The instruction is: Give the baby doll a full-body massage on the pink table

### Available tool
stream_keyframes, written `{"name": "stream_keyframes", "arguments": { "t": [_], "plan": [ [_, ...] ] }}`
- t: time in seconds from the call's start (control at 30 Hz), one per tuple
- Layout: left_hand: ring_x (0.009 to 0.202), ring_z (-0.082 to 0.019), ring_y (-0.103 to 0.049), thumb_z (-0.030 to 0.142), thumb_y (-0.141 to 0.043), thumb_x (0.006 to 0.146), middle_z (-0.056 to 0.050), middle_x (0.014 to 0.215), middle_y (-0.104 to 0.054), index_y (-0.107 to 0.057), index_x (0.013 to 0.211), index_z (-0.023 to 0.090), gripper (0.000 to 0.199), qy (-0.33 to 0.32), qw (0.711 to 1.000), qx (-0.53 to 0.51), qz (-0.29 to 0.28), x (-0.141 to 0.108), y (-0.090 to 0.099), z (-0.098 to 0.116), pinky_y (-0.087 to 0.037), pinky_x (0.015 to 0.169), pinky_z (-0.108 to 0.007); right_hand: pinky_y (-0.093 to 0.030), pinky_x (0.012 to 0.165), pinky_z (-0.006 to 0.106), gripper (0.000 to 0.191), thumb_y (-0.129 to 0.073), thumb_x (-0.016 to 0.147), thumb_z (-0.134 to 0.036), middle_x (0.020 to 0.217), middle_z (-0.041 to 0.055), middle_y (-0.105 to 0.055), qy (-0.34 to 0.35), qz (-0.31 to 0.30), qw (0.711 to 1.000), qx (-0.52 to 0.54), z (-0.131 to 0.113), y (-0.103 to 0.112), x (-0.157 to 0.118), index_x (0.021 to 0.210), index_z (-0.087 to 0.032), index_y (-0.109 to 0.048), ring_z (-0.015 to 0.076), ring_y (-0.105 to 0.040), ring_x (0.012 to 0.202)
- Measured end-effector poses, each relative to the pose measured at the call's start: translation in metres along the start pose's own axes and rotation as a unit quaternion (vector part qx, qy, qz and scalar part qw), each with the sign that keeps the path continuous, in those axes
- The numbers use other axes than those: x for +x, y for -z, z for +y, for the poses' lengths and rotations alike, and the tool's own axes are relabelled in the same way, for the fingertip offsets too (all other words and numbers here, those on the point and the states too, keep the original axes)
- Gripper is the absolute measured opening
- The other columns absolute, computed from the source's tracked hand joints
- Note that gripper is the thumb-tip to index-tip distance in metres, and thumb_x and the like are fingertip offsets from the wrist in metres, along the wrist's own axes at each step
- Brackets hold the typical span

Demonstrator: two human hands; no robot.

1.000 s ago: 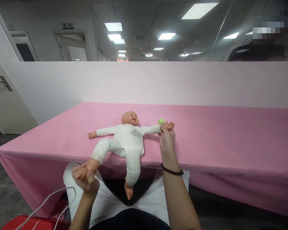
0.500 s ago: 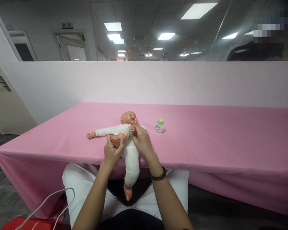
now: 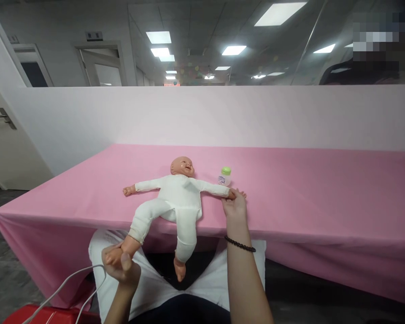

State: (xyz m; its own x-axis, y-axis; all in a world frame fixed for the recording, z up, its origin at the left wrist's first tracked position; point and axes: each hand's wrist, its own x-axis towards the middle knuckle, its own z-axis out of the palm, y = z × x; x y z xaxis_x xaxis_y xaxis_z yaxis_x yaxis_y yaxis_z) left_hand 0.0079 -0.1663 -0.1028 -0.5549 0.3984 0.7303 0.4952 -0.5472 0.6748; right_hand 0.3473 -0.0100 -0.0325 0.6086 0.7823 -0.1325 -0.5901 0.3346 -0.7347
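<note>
A baby doll in a white cloth suit lies on its back on the pink-covered table, arms spread, with its legs hanging over the front edge. My left hand grips the doll's bent leg at the foot, below the table edge. My right hand holds the doll's outstretched hand at the table's front. Just behind that hand stands a small bottle with a green cap and a white label, upright and not touched. A black beaded bracelet circles my right wrist.
A white partition runs behind the table, with a door at the left. A white cable and a red object sit low on the left, beside my lap in white cloth.
Both hands have moved apart from the doll's middle. The doll's leg, folded over its chest before, is now pulled down and out, and its arm is stretched sideways. The bottle has not moved.
</note>
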Motion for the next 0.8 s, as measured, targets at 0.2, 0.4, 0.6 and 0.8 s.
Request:
{"name": "stream_keyframes", "arguments": {
  "t": [0.2,0.4,0.6,0.8],
  "plan": [
    [0.071,-0.023,-0.056,0.051,-0.057,0.085,-0.002,0.079,-0.048,-0.048,0.082,0.025,0.028,-0.02,0.989,0.025,0.143,0.02,-0.022,0.023,-0.05,0.066,-0.045,-0.058,0.089,0.036,0.037,-0.072,0.067,-0.021,0.108,0.0017,-0.066,0.096,-0.047,0.994,-0.026,-0.006,-0.021,-0.015,0.1,-0.022,-0.056,0.0173,-0.066,0.1],
    [0.067,-0.018,-0.062,0.043,-0.065,0.081,0.001,0.077,-0.058,-0.048,0.091,0.021,0.029,-0.052,0.998,-0.008,-0.022,0.061,-0.08,0.05,-0.051,0.062,-0.031,-0.051,0.099,0.04,0.031,-0.064,0.077,-0.021,0.114,0.0088,-0.071,0.304,-0.254,0.894,-0.211,-0.011,-0.067,-0.082,0.108,-0.019,-0.064,0.0224,-0.065,0.108],
    [0.057,-0.021,-0.064,0.046,-0.062,0.081,-0.001,0.067,-0.062,-0.047,0.09,0.023,0.029,-0.038,0.978,0.076,-0.188,0.057,-0.12,0.057,-0.044,0.052,-0.029,-0.042,0.107,0.051,0.044,-0.051,0.081,-0.009,0.123,0.0103,-0.07,0.399,-0.392,0.7,-0.444,0.014,-0.061,-0.112,0.12,-0.021,-0.066,0.0293,-0.061,0.116],
    [0.062,-0.019,-0.066,0.044,-0.065,0.081,-0.001,0.074,-0.065,-0.049,0.093,0.022,0.03,-0.051,0.989,0.04,-0.13,0.053,-0.1,0.053,-0.05,0.057,-0.029,-0.048,0.103,0.043,0.038,-0.059,0.084,-0.021,0.122,0.0103,-0.071,0.34,-0.339,0.816,-0.322,0.005,-0.064,-0.098,0.121,-0.02,-0.064,0.0241,-0.064,0.113]
  ]
}}
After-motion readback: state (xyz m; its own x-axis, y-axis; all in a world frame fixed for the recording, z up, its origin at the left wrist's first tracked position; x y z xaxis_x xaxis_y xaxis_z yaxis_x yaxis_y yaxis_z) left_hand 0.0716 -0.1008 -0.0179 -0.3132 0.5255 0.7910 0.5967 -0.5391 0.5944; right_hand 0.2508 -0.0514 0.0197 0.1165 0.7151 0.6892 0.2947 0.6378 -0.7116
